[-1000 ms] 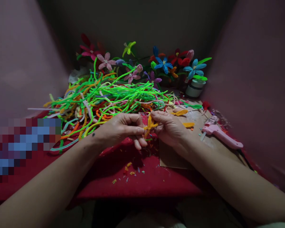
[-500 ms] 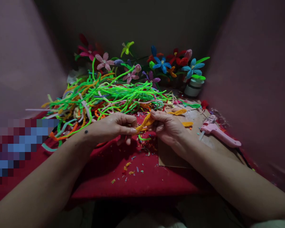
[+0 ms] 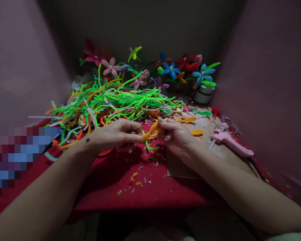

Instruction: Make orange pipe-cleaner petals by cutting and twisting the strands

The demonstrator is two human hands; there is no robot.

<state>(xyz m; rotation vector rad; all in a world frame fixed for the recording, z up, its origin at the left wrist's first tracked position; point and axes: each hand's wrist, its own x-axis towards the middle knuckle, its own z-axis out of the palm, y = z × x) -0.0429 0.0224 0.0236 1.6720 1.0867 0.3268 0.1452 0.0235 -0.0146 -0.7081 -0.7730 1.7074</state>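
Head view, orange chenille-stem piece (image 3: 154, 129): held up over the red worktop (image 3: 150, 194), spanning the gap between both hands, slanting upward from left to right, twisted-looking along its length.
Left hand (image 3: 122, 131): closed in a pinch on the lower end, thumb against forefinger.
Right hand (image 3: 174, 132): fingers (image 3: 162, 123) gripping the upper end, thumb foremost.
Fold under the right thumb: too dim and small to make out fully.
Orange fuzz: probably soft, grippy, unlikely to slip; easy to flatten under a hard squeeze.
Stem body: likely almost weightless, bendable, apt to hold any twist given; hard to break, easy to kink.
Stem ends: best places to take hold, with a light fingertip pinch, leaving the middle uncrushed.
Cardboard (image 3: 182, 167): lying to the right, bearing flattened orange loops (image 3: 197, 132).
Pink glue gun (image 3: 232, 144): lying farther right, nozzle over the cardboard.
Chenille-stem pile (image 3: 140, 97): tangled beyond both hands, mostly bright green on top.
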